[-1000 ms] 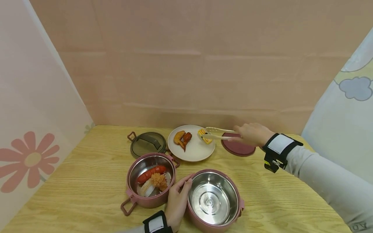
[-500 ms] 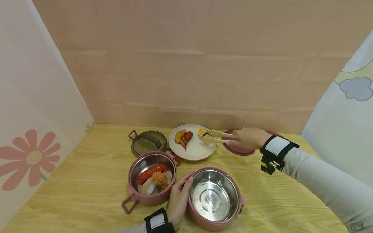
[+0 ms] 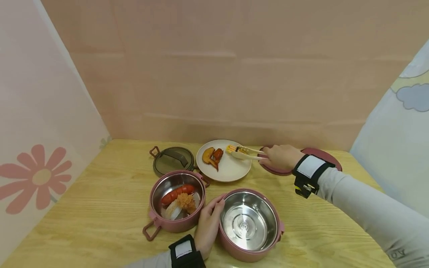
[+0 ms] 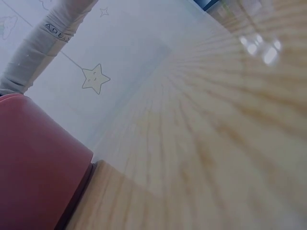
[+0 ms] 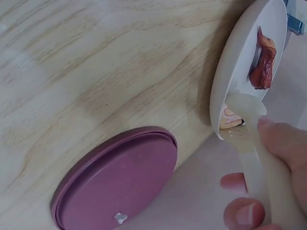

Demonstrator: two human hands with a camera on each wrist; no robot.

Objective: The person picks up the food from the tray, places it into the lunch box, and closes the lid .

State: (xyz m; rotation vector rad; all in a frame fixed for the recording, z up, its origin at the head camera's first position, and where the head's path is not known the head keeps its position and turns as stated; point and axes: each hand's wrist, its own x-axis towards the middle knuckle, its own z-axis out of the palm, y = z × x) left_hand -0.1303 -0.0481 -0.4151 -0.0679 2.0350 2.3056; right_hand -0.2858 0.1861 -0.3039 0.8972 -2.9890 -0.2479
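- One left hand (image 3: 208,225), one right hand (image 3: 282,156)
- Two wrist straps (image 3: 310,166)
- One pair of tongs (image 3: 242,155)
- Two pink pots (image 3: 241,251)
- One dark lid (image 3: 167,166), two maroon lids (image 3: 324,157)
- One pale plate (image 3: 232,172)
- Two browned chicken pieces (image 3: 218,153)
- One yellow piece of food (image 3: 231,149)
- One red sausage (image 3: 177,194)
- One crumbed piece (image 3: 185,201)

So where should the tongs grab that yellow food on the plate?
I'd pinch the yellow food across its sides, near the dark band, coming from the right: its blocky shape seems to fit between the tongs, while brown pieces lie to its left.
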